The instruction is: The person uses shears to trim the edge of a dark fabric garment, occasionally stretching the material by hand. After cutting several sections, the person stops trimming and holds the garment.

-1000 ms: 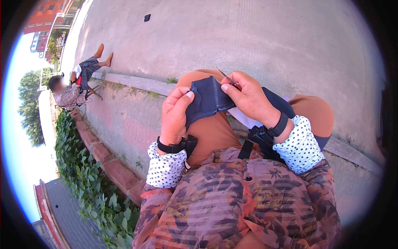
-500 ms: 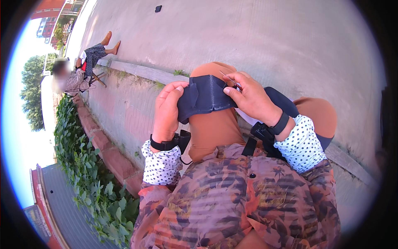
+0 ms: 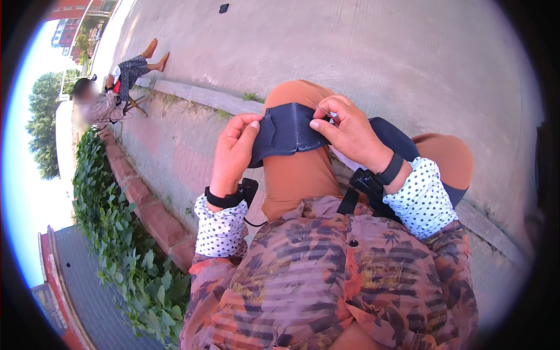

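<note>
Across my brown-trousered left knee [image 3: 300, 186] lies a dark navy piece of fabric [image 3: 286, 129], with a pale worn line down its middle and a folded flap on its left part. My left hand [image 3: 233, 153] pinches its upper left edge between thumb and fingers. On the other side, my right hand [image 3: 350, 129] is closed at the fabric's right edge, its thumb resting on the cloth. A thin pointed tool [image 3: 318, 107] sticks out from the right fingers toward the upper left; its kind is too small to make out, and its handle is mostly hidden in the hand.
More dark cloth [image 3: 394, 140] lies between my knees. A low kerb [image 3: 192, 93] crosses the pavement before me. At the left stand a brick edging [image 3: 146, 216] and leafy plants [image 3: 116, 233]. Another person [image 3: 108, 99] sits farther off. A small black object [image 3: 223, 8] lies far ahead.
My left hand has shifted slightly left, and the fabric's left part has tilted with it. The right hand has moved very little and still holds the pointed tool.
</note>
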The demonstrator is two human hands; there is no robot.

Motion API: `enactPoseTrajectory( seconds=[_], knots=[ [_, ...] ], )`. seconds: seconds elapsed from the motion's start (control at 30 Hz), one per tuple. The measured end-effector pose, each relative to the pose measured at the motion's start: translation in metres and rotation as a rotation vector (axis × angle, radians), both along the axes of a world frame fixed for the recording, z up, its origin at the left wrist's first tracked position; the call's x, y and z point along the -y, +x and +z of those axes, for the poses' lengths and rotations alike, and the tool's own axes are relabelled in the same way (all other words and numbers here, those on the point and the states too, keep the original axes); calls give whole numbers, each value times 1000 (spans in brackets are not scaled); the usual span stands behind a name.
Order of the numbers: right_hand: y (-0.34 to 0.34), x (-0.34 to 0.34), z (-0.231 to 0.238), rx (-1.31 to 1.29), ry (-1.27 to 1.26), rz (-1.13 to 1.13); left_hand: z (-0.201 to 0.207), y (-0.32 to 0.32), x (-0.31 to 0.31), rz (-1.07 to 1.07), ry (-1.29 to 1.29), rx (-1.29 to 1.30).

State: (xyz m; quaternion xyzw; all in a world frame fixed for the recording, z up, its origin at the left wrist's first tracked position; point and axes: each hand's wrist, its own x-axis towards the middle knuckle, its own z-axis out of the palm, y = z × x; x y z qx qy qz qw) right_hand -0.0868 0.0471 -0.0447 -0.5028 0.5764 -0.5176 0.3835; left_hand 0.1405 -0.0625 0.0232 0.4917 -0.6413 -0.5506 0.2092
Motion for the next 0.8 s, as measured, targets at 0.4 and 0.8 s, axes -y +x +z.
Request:
enactPoseTrajectory(
  seconds=[0.4, 0.8],
  knots=[
    [2, 2, -7, 34, -11, -46, 12, -47, -13, -388, -864, 316],
    [0, 5, -5, 152, -14, -61, -2, -39, -9, -248, -438, 161]
  ],
)
